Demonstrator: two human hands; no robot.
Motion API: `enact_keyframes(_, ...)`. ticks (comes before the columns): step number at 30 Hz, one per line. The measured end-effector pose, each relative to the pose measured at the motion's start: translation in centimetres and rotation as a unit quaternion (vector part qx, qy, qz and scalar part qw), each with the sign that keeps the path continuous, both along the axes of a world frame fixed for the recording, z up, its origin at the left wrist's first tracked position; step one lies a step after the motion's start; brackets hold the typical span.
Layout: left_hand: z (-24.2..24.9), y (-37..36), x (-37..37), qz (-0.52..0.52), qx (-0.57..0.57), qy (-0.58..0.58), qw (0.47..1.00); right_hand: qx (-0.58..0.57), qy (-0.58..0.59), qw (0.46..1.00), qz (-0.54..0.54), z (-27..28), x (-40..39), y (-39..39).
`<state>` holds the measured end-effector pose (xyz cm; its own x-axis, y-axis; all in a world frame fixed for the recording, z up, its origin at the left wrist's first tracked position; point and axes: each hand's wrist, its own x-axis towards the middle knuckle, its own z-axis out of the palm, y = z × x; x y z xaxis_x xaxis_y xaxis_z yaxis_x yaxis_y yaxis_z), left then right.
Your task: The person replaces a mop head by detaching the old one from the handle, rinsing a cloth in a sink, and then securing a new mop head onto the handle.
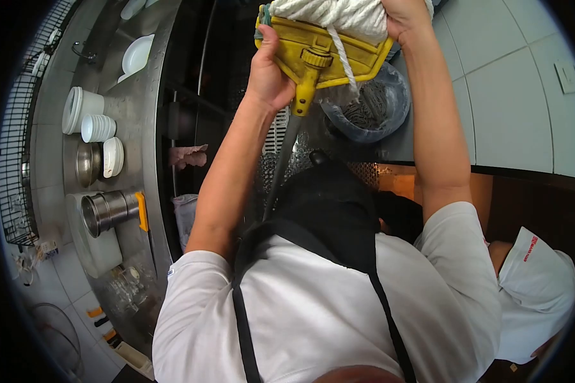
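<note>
Both my hands hold a mop at the top of the view, with its yellow plastic clamp [358, 71] raised. My left hand [271, 80] grips the left side of the clamp, thumb up along its edge and fingers partly hidden behind it. My right hand [406, 18] is closed around the right end of the white mop strings [338, 16], partly cut off by the frame. One loose strand hangs over the clamp. The grey mop handle [281, 166] runs down towards my black apron [326, 210]. Just beyond sits a bag-lined bucket [399, 96] with a dark stringy heap inside.
At left runs a steel counter [137, 127] with white tubs [83, 108], a metal pot [102, 214] and an orange-handled tool [142, 210]. A pink cloth [188, 156] hangs from its front rail. Another person in a white cap [536, 274] is close at lower right. A tiled wall [505, 96] bounds the right.
</note>
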<state>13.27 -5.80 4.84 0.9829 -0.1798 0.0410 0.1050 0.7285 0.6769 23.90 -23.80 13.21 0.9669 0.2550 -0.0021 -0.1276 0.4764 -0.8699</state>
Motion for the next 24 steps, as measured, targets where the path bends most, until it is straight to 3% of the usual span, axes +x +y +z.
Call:
enact_keyframes(3,-0.6,0.4,0.3,-0.005,-0.061,0.004,0.998,0.04,-0.075,0.991,0.1,-1.3,1.9,-1.8)
enact_keyframes(6,-0.8,1.0,0.1,0.0,-0.071,0.015,0.997,0.057,-0.349,0.918,0.177,-2.5,0.5,-2.8)
enact_keyframes(9,-0.9,1.7,0.0,0.004,-0.062,0.03,0.998,-0.268,-0.28,0.901,0.197,-2.4,-3.0,-6.3)
enact_keyframes(10,-1.1,1.8,0.0,0.009,-0.049,0.032,0.998,-0.266,-0.223,0.921,0.178,-3.9,-2.4,-6.0)
enact_keyframes(13,-1.4,1.7,0.3,0.024,-0.012,0.036,0.999,-0.31,-0.311,0.898,-0.017,-4.5,-4.8,-4.3)
enact_keyframes(16,-1.5,1.2,0.5,0.03,0.006,0.039,0.999,-0.341,-0.361,0.865,-0.071,-6.7,-6.8,-4.6)
enact_keyframes(17,-1.6,1.1,0.5,0.028,0.003,0.043,0.999,-0.337,-0.439,0.829,-0.083,-8.0,-7.2,-4.5)
enact_keyframes(19,-1.9,1.1,0.7,0.024,-0.006,0.047,0.999,-0.468,-0.575,0.618,-0.26,-8.8,-9.5,-3.5)
enact_keyframes(20,-2.1,1.1,0.7,0.022,-0.011,0.049,0.998,-0.432,-0.536,0.669,-0.28,-10.9,-10.0,-2.5)
enact_keyframes(24,-2.5,0.8,0.6,0.038,-0.002,0.063,0.997,-0.418,-0.512,0.704,-0.261,-11.6,-12.8,-1.3)
